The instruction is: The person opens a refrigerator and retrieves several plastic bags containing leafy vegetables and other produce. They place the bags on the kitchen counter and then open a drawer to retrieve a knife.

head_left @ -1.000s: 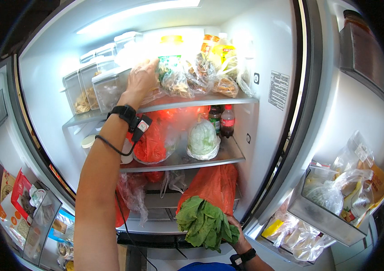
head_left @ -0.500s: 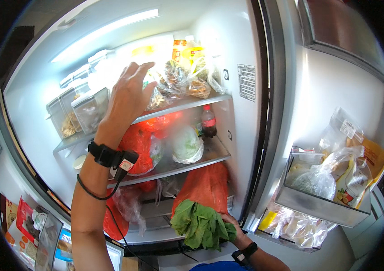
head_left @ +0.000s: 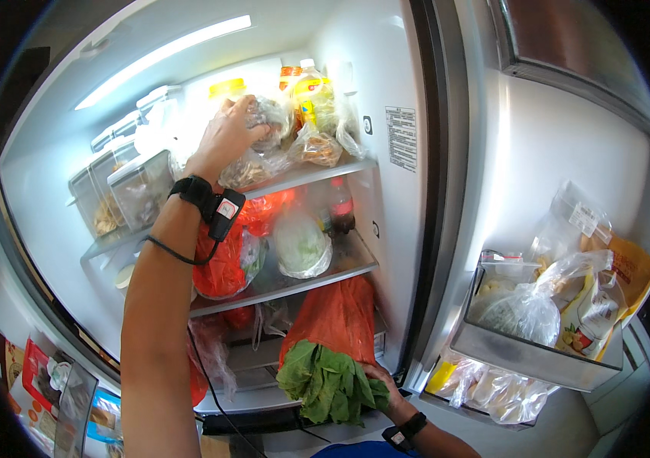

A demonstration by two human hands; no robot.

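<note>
Open refrigerator; upper shelf crowded. Clear bins stand left, a yellow-labelled bottle right; wrapped cabbage one shelf below. Up top, left hand grasps a clear bag (contents indistinct) between thumb and fingers. Lower down, right hand clasps leafy greens at a red bag's mouth.

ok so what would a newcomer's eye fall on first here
Probably the leafy greens poking from an orange-red bag at the fridge's lower front, the right hand at their side. Next, the left hand touching a clear plastic bag on the bright top shelf.
</note>
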